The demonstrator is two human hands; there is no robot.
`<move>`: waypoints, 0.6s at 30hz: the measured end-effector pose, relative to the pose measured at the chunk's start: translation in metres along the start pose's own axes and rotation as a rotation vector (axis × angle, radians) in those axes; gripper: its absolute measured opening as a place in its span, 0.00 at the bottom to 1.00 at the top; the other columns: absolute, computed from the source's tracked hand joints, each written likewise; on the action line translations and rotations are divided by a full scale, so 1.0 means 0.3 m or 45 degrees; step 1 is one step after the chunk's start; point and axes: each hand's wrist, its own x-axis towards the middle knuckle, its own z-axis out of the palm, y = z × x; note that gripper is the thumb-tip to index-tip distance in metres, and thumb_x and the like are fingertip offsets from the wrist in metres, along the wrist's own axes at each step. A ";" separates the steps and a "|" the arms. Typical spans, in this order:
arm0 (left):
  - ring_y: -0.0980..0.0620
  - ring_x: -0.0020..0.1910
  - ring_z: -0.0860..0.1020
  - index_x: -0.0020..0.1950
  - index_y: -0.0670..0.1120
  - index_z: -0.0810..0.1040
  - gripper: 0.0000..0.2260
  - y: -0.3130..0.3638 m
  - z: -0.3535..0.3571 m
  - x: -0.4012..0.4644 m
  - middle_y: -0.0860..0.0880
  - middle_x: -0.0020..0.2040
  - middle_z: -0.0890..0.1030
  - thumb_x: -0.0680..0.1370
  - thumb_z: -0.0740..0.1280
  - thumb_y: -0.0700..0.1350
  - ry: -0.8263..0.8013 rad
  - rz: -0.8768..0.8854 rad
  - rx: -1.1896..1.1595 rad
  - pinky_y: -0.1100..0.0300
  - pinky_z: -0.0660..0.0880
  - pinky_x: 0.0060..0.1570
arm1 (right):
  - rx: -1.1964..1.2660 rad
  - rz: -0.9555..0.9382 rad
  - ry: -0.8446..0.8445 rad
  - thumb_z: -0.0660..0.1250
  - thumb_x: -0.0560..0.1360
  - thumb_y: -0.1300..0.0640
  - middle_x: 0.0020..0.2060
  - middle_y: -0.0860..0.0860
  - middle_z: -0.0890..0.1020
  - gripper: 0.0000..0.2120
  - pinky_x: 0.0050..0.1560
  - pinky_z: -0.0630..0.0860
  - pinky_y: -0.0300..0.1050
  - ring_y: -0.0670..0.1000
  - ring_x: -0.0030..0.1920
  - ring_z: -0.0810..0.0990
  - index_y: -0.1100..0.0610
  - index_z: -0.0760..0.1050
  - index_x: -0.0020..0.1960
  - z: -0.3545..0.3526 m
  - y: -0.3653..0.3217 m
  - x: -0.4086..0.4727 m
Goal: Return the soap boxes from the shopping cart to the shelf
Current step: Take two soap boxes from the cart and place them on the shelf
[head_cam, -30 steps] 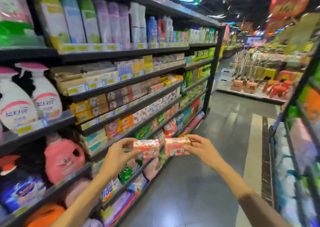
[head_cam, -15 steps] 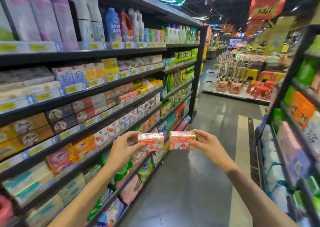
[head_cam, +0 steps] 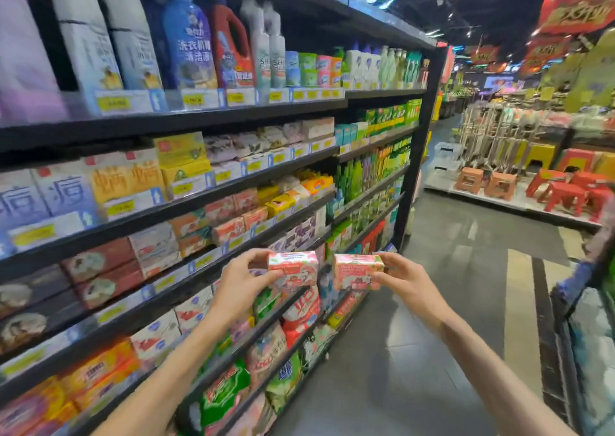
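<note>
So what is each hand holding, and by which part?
Each holds one pink soap box by an end: left hand the left box, right hand the right box.

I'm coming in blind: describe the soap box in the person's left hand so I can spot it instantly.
Start at the tall black shelf unit filling the left side of the aisle and drop to the two hands held out in front of its lower shelves. The left hand pinches a small pink-and-white soap box. It is the one nearer the shelf; its near-twin sits in the right hand, aisle side.
</note>
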 end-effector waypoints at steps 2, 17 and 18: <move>0.66 0.50 0.81 0.60 0.53 0.80 0.15 -0.031 0.001 0.077 0.59 0.52 0.84 0.74 0.77 0.46 0.063 -0.024 0.027 0.70 0.78 0.48 | -0.022 -0.021 -0.071 0.73 0.76 0.60 0.56 0.50 0.85 0.19 0.58 0.81 0.54 0.52 0.57 0.84 0.54 0.77 0.66 0.011 0.030 0.145; 0.61 0.57 0.80 0.61 0.57 0.79 0.16 -0.184 0.008 0.445 0.58 0.57 0.83 0.74 0.76 0.51 0.674 -0.412 0.229 0.60 0.76 0.57 | -0.012 -0.225 -0.713 0.73 0.75 0.56 0.55 0.48 0.84 0.19 0.50 0.80 0.36 0.43 0.54 0.84 0.52 0.75 0.65 0.241 0.096 1.053; 0.62 0.57 0.79 0.60 0.58 0.79 0.16 -0.190 0.011 0.454 0.58 0.58 0.83 0.74 0.76 0.51 0.706 -0.429 0.238 0.62 0.76 0.57 | -0.004 -0.235 -0.743 0.74 0.75 0.55 0.55 0.48 0.84 0.19 0.50 0.80 0.36 0.43 0.54 0.84 0.50 0.76 0.64 0.256 0.098 1.084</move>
